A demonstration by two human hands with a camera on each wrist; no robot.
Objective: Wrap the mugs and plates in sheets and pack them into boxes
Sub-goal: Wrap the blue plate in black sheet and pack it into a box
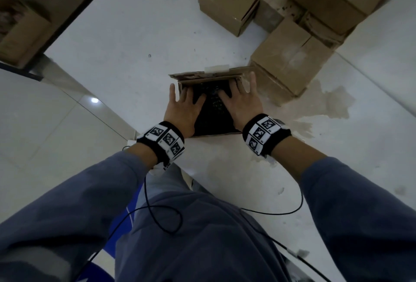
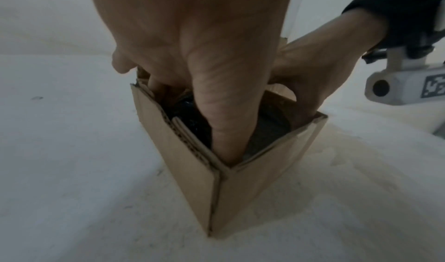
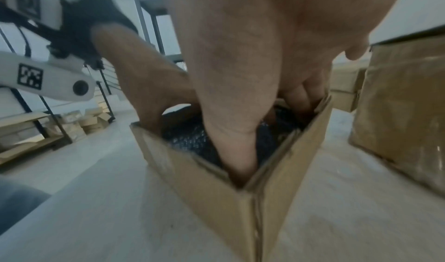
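A small open cardboard box (image 1: 209, 75) stands on the white table (image 1: 135, 33) in front of me. Inside lies a dark bundle in black bubble wrap (image 1: 213, 110); what it wraps is hidden. My left hand (image 1: 182, 110) and right hand (image 1: 243, 106) both reach into the box with straight fingers and press on the bundle. Each little finger stays outside the box wall. In the left wrist view the left hand (image 2: 216, 94) has its thumb down in the box (image 2: 192, 171) corner. In the right wrist view the right hand (image 3: 240, 94) has its thumb pushed beside the wrap (image 3: 190, 138).
Several closed cardboard boxes (image 1: 292, 60) are stacked at the table's back right, one right beside the open box. A brownish stain (image 1: 331, 103) marks the table on the right. The table edge runs diagonally on the left, with a shelf holding boxes (image 1: 20, 29) beyond.
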